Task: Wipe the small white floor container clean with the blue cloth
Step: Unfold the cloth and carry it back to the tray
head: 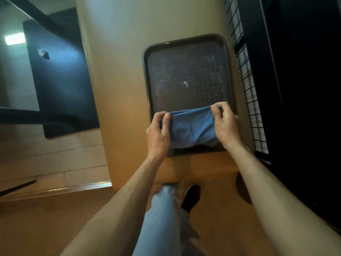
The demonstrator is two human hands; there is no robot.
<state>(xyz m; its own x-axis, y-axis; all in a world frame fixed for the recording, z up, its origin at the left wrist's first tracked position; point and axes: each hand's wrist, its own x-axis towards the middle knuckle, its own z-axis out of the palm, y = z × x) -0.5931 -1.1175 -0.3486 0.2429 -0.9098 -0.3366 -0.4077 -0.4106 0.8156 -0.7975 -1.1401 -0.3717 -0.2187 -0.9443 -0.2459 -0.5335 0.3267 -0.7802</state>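
A blue cloth (191, 127) is stretched between both my hands above the near end of a dark textured tray (186, 76). My left hand (158, 132) pinches the cloth's left edge with thumb and curled fingers. The cloth's right edge is pinched by my right hand (224, 124). The lower part of the cloth hangs down over the tray's near rim. No small white container shows in this view.
The tray lies on a tan ledge (118, 71) beside a black wire grille (247, 80) on the right. A tiled floor (51, 154) lies at the left, with dark furniture (60, 74) behind. My leg and dark shoe (191, 198) are below.
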